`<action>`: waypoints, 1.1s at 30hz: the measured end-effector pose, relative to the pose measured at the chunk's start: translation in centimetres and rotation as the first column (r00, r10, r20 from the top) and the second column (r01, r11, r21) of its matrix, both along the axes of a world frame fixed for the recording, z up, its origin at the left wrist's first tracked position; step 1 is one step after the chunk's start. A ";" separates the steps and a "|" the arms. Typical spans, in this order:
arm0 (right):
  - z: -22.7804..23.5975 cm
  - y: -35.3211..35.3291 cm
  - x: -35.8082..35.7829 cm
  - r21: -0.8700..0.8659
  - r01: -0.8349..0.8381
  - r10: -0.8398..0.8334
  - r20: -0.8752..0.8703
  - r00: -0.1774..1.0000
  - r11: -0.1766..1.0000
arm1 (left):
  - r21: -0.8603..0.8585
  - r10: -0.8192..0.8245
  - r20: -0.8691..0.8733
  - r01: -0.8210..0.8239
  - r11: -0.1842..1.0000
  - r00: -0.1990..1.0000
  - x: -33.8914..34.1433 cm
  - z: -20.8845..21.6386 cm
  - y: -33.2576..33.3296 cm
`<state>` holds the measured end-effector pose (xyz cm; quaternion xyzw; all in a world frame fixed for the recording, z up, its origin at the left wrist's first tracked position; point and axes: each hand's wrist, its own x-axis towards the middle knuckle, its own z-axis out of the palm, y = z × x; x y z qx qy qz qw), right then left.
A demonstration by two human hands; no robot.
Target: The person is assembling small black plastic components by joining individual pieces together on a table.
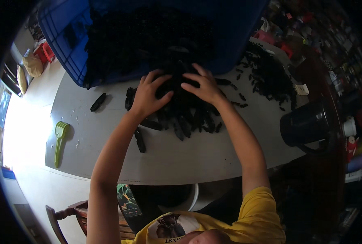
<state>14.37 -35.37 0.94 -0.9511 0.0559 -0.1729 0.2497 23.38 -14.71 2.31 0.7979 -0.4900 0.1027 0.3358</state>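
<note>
A heap of long, narrow black pieces (183, 122), too dark to name by kind, lies on the pale table at the mouth of a blue plastic crate (61, 51). More black pieces fill the crate. My left hand (148, 94) rests at the heap's left side with fingers spread and thumb apart. On the heap's right side is my right hand (205, 86), its fingers also apart and pointing toward the crate. Both hands touch or hover just over the pieces; I see nothing gripped, though some fingertips blend into the dark heap.
One black piece (98, 102) lies alone left of the heap. A green toothed scoop (60, 140) sits near the table's left edge. At right are a pile of small black parts (270, 75) and a dark mug-shaped container (305, 124). A wooden chair (81, 215) stands below.
</note>
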 end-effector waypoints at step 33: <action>-0.1 -25.1 -10.6 -0.225 0.789 -0.819 -0.214 0.533 0.572 | 0.530 -0.529 0.189 0.368 0.764 0.827 -10.5 0.9 -8.5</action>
